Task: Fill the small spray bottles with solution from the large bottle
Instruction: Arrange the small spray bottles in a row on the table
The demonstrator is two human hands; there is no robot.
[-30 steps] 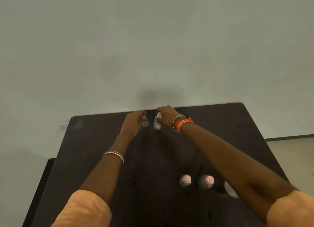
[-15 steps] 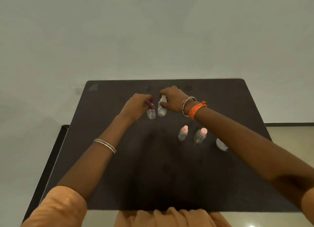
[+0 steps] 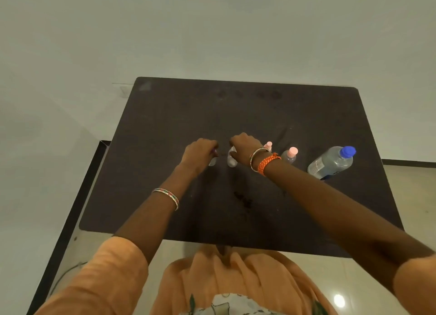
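On the dark table, my left hand grips the top of a small clear spray bottle with a purple cap. Beside it my right hand grips the top of a second small clear bottle with a white cap. Both bottles stand upright on the table, mostly hidden by my fingers. Two more small bottles with pink caps stand to the right, one behind my right wrist, the other free. The large clear bottle with a blue cap stands at the far right.
The table's far half holds only faint ring marks. A pale wall rises behind it. A black frame runs along the table's left side, and tiled floor shows to the right and below the near edge.
The view tilted down and the table now sits lower and nearer. Both hands drew the two small bottles toward me, level with the pink-capped pair. The large bottle has come fully into view.
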